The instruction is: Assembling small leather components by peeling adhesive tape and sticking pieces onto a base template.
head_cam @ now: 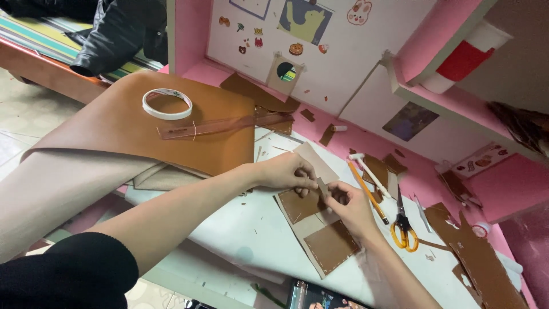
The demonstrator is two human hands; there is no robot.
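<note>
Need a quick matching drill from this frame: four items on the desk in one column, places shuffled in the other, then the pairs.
Things:
1. tape roll
2. scissors
3. clear ruler
4. small leather strip

Places:
A. pinched between the left hand and right hand
B. flat on the big brown sheet, upper part
C. across the brown sheet's edge, just below the tape roll
D. on the white surface right of the right hand, orange handles

Pairs: 1-B, 2-D, 3-C, 4-A

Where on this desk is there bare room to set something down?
The white mat is bare below the left hand, left of the stitched brown pieces. Crowded: right of the right hand, by scissors, pencil and scraps.
</note>
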